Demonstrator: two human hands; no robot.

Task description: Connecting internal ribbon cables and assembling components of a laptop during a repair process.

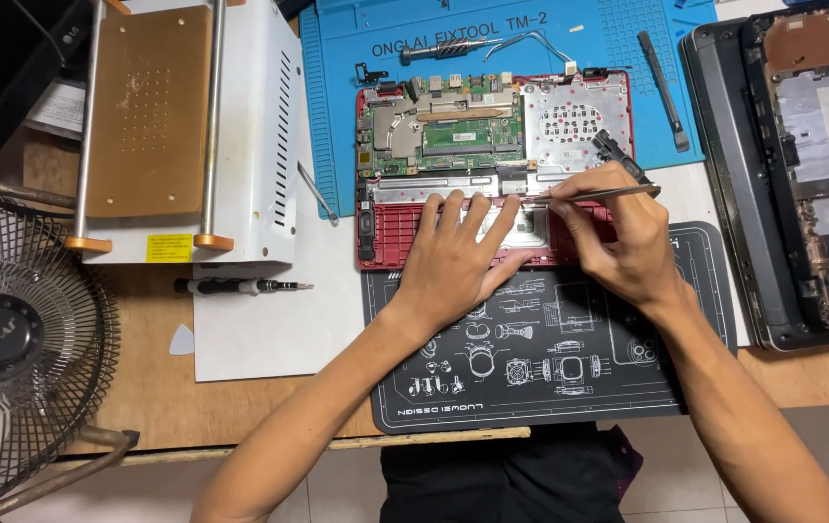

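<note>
Workbench: right hand (618, 237) pinching tweezers (597, 194)

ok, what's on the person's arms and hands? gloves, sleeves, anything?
Nothing worn. Left hand and right hand are bare: no gloves, and no rings, watch or wrist strap visible. Both forearms are bare up to the frame edge, so no sleeves show. No markings visible.

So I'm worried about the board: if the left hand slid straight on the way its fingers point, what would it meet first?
Probably the silver metal strip just beyond the left hand, then the green circuit board; depth is unclear.
</note>
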